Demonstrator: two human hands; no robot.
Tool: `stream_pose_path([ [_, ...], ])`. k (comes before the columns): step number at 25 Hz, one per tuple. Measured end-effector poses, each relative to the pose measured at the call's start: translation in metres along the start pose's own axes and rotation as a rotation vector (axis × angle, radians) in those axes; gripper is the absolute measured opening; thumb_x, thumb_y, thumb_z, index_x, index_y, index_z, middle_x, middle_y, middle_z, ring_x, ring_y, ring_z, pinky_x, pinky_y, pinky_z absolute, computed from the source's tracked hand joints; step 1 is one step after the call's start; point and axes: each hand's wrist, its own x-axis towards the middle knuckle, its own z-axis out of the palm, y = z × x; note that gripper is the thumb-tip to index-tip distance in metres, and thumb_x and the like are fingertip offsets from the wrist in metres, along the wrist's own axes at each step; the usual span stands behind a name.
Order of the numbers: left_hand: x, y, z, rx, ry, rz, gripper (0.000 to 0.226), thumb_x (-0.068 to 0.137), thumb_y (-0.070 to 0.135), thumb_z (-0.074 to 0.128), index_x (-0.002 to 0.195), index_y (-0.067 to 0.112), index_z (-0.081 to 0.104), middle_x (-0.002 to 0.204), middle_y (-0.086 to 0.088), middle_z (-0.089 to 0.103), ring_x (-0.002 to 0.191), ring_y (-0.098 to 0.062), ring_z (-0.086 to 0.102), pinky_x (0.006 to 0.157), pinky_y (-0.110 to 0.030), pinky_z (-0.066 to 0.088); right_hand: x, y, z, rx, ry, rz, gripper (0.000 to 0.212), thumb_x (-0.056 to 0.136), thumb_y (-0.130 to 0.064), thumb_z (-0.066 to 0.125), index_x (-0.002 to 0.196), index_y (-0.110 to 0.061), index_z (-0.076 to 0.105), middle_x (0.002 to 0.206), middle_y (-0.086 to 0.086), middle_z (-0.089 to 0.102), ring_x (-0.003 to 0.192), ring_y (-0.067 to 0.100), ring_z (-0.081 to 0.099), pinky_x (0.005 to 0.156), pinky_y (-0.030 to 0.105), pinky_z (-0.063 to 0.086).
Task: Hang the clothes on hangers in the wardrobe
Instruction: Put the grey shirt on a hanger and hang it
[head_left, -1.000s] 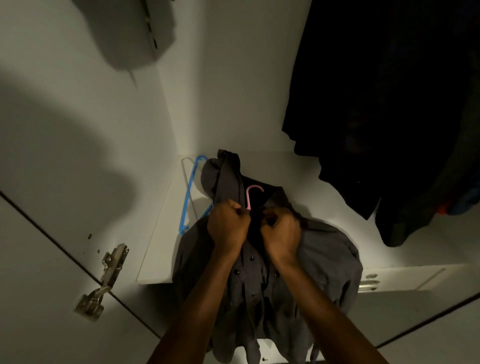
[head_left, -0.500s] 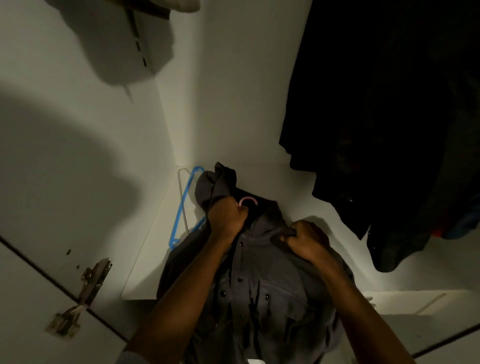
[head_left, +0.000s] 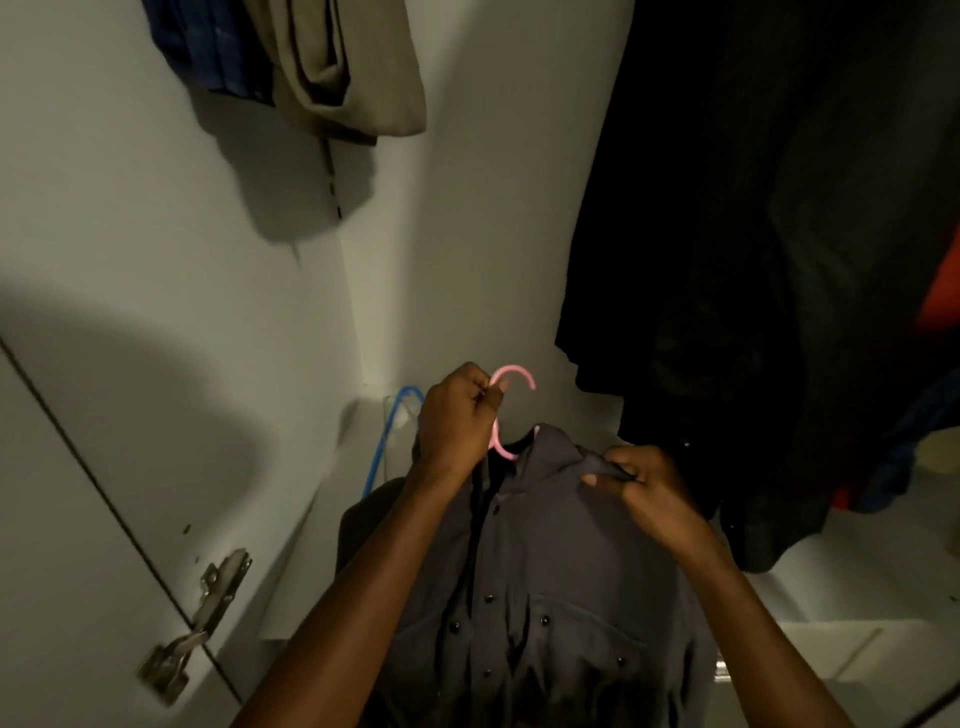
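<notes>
A grey button-up shirt (head_left: 550, 571) hangs on a pink hanger (head_left: 514, 371), only the hook and neck of which show above the collar. My left hand (head_left: 452, 421) grips the hanger just below its hook and holds the shirt up in front of the wardrobe. My right hand (head_left: 639, 478) pinches the shirt's right shoulder fabric near the collar. The hanger's arms are hidden inside the shirt.
A blue hanger (head_left: 395, 421) lies on the white wardrobe shelf (head_left: 857, 571) behind my left hand. Dark clothes (head_left: 753, 260) hang at the right. A beige garment (head_left: 353, 67) and a blue one (head_left: 208, 47) hang at top left. A door hinge (head_left: 202, 623) sits at lower left.
My left hand has lifted the pink hanger with the shirt off the shelf, so the hook now stands free. My right hand moved from the collar to the right shoulder. The view tilted upward.
</notes>
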Motion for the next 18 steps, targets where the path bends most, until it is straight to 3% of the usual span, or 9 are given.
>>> stream_pose_path([
  [3,-0.001,0.022,-0.022,-0.102,-0.032,0.038,0.034,0.095,0.049,0.068,0.077,0.020,0.063,0.058,0.003,0.067,0.055,-0.013,0.067,0.061,-0.039,0.055,-0.005,-0.018,-0.012,0.063,0.015,-0.065,0.046,0.086,-0.013,0.077,0.054,-0.009,0.045,0.053,-0.006,0.037,0.052,0.005,0.037,0.050,0.026,0.023],
  [5,0.000,0.026,-0.041,-0.086,-0.077,-0.009,0.049,0.094,0.064,0.059,0.076,0.019,0.067,0.061,0.004,0.070,0.059,-0.013,0.070,0.066,-0.040,0.058,-0.004,-0.021,-0.016,0.093,0.049,-0.091,0.050,0.084,-0.022,0.076,0.057,0.005,0.044,0.056,0.001,0.042,0.055,0.012,0.041,0.055,0.029,0.025],
  [8,-0.008,0.002,-0.074,0.311,-0.122,-0.308,0.085,0.085,0.091,0.028,0.080,0.016,0.068,0.085,-0.004,0.073,0.089,-0.028,0.071,0.084,-0.037,0.054,-0.005,-0.020,-0.016,0.126,0.107,-0.095,0.062,0.076,-0.038,0.074,0.069,0.018,0.051,0.062,0.008,0.049,0.061,0.016,0.046,0.060,0.032,0.031],
  [10,-0.024,-0.014,-0.099,0.307,-0.322,-0.547,0.090,0.084,0.092,0.029,0.095,0.012,0.070,0.099,-0.009,0.070,0.098,-0.028,0.067,0.085,-0.034,0.049,-0.008,-0.024,-0.015,0.136,0.112,-0.096,0.060,0.076,-0.039,0.074,0.067,0.016,0.051,0.062,0.008,0.050,0.060,0.016,0.046,0.059,0.034,0.031],
  [12,-0.037,-0.020,-0.118,-0.015,-0.602,-0.652,0.078,0.084,0.085,0.047,0.093,0.013,0.075,0.094,0.000,0.076,0.088,-0.016,0.073,0.079,-0.025,0.053,-0.007,-0.028,-0.017,0.131,0.127,-0.115,0.059,0.076,-0.039,0.074,0.067,0.016,0.054,0.062,0.008,0.051,0.061,0.016,0.047,0.059,0.035,0.031],
  [14,-0.042,-0.030,-0.126,-0.182,-0.745,-0.520,0.052,0.079,0.066,0.073,0.091,0.016,0.081,0.088,0.000,0.080,0.085,-0.015,0.076,0.078,-0.023,0.057,-0.008,-0.032,-0.017,0.154,0.132,-0.127,0.062,0.074,-0.039,0.076,0.069,0.020,0.055,0.064,0.009,0.052,0.063,0.017,0.047,0.060,0.034,0.031],
  [16,-0.041,-0.039,-0.128,-0.256,-0.692,-0.347,0.036,0.075,0.041,0.086,0.094,0.012,0.082,0.094,-0.008,0.080,0.088,-0.020,0.075,0.087,-0.035,0.058,-0.011,-0.042,-0.018,0.160,0.143,-0.144,0.075,0.067,-0.047,0.080,0.071,0.023,0.055,0.063,0.015,0.053,0.064,0.018,0.048,0.061,0.034,0.033],
  [18,-0.034,-0.037,-0.134,-0.321,-0.557,-0.218,0.029,0.077,0.031,0.086,0.095,0.008,0.082,0.096,-0.012,0.079,0.086,-0.021,0.074,0.089,-0.042,0.058,-0.011,-0.059,-0.025,0.176,0.155,-0.175,0.081,0.062,-0.052,0.084,0.075,0.023,0.057,0.063,0.029,0.055,0.066,0.018,0.050,0.062,0.035,0.034],
])
